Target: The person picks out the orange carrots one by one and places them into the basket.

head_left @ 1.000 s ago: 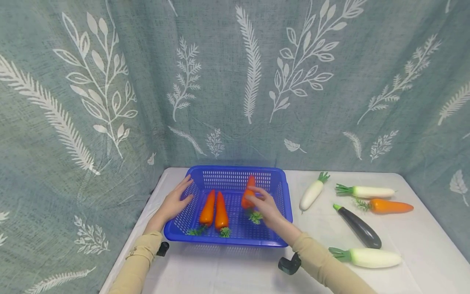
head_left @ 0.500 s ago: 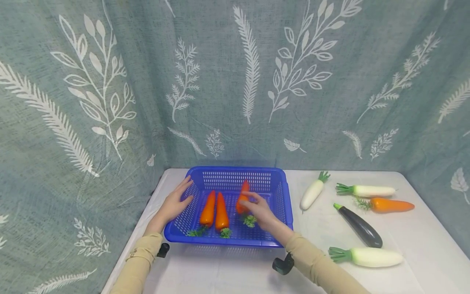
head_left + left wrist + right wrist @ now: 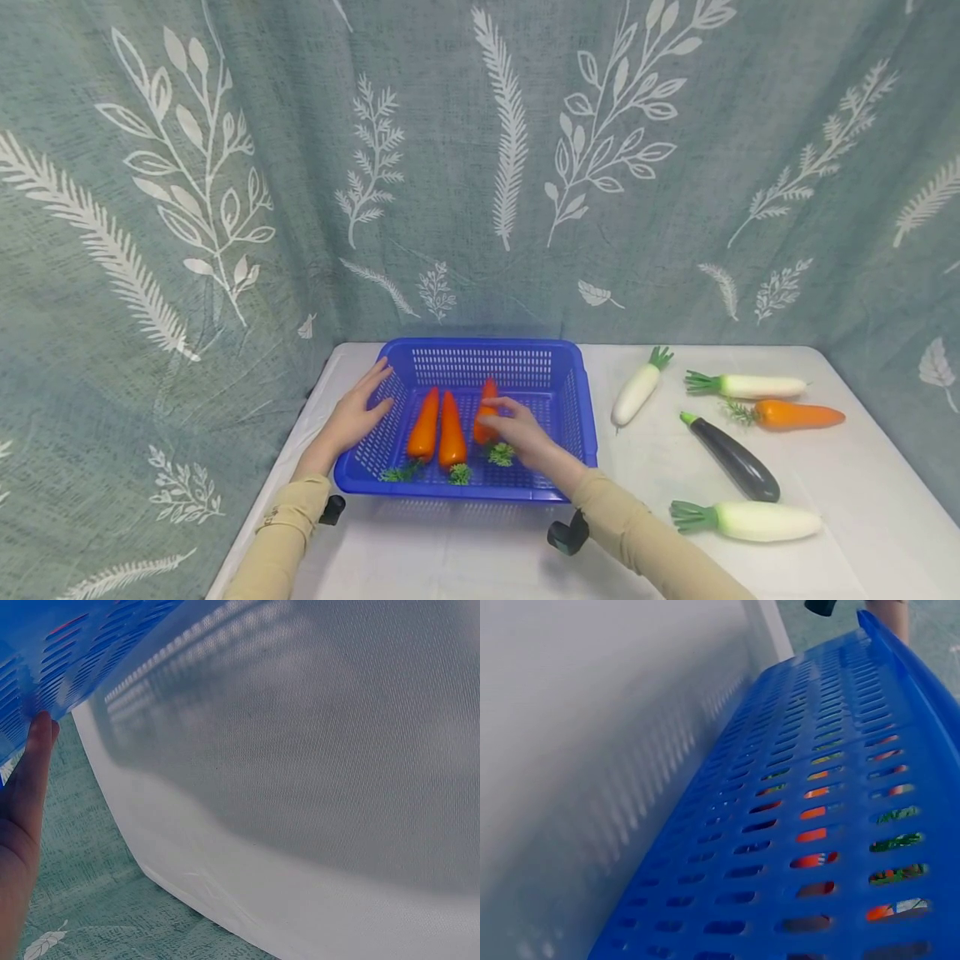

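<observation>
1. Orange carrot (image 3: 482,432): frame center, inside blue plastic basket (image 3: 480,342); long axis near-vertical, tip toward frame top, leafy end toward bottom.
2. Right hand (image 3: 527,431): thumb and fingers pinch carrot, gap just its thickness.
3. Left hand (image 3: 356,421): fingers extended, thumb spread, at basket's left side.

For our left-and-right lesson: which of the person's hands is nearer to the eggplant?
The right hand. It holds a carrot inside the blue basket, left of the eggplant; the left hand is farther off, at the basket's left side.
</observation>
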{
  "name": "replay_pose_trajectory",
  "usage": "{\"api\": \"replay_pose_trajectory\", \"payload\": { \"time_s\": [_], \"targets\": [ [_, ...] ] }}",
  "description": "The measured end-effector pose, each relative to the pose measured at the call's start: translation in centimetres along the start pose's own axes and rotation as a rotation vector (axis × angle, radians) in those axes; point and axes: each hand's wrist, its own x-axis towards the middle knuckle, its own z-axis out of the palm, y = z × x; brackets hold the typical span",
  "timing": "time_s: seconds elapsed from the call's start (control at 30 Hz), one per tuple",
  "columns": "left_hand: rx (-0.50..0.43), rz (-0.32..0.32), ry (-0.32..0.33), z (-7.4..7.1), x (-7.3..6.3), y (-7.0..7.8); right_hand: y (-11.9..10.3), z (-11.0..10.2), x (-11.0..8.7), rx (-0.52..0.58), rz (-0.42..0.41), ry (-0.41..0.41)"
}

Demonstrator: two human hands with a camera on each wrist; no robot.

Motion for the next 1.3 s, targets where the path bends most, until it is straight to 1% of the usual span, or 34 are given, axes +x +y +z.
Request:
{"api": "replay_pose_trajectory", "payload": {
  "time_s": [0.2,0.53,0.77,1.0,1.3],
  "targets": [
    [-0.002,0.000,-0.001,0.0,0.0,0.1,-0.2,0.6,0.0,0.006,0.025,-0.008],
    [0.002,0.000,-0.007,-0.2,0.2,0.2,-0.2,1.0,0.4,-0.031,0.069,-0.028],
    [0.006,-0.005,-0.013,-0.2,0.2,0.1,0.3,1.2,0.3,-0.077,0.059,-0.071],
    [0.003,-0.012,-0.014,-0.1,0.1,0.0,0.5,1.4,0.0,-0.066,0.077,-0.112],
    [-0.006,-0.024,-0.017,-0.1,0.0,0.1,0.5,1.4,-0.2,-0.154,0.120,-0.097]
  ]
}}
